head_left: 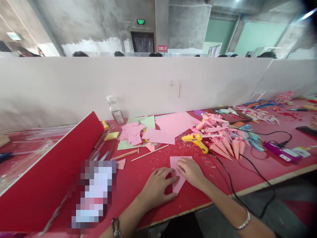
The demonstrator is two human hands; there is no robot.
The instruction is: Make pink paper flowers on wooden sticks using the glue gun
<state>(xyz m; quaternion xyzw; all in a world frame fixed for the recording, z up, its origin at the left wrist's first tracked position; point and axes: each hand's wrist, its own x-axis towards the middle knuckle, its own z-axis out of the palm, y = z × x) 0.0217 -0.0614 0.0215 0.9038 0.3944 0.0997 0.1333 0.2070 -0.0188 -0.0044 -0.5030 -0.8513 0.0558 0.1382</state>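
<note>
A pink paper piece (pixel 175 162) with slanting lower edges lies flat on the red table near its front edge. My left hand (pixel 158 186) rests at the paper's left side, its fingers apart and the tips on or beside the sheet. On the upper right of the paper lies my right hand (pixel 189 170), palm down, its fingers bent and close together against the sheet. Part of the paper is hidden under the right hand. Above and to the right is a yellow glue gun (pixel 195 138), and a thin wooden stick (pixel 150 153) lies above the left hand.
Pink cones (pixel 224 143) are heaped at the right, beside a purple power strip (pixel 279 151) with black cords. Pink sheets (pixel 177 124) and cut pieces lie at the back. At the left are a blurred-out device (pixel 95 191), a red board (pixel 56 165) and a clear bottle (pixel 115 110).
</note>
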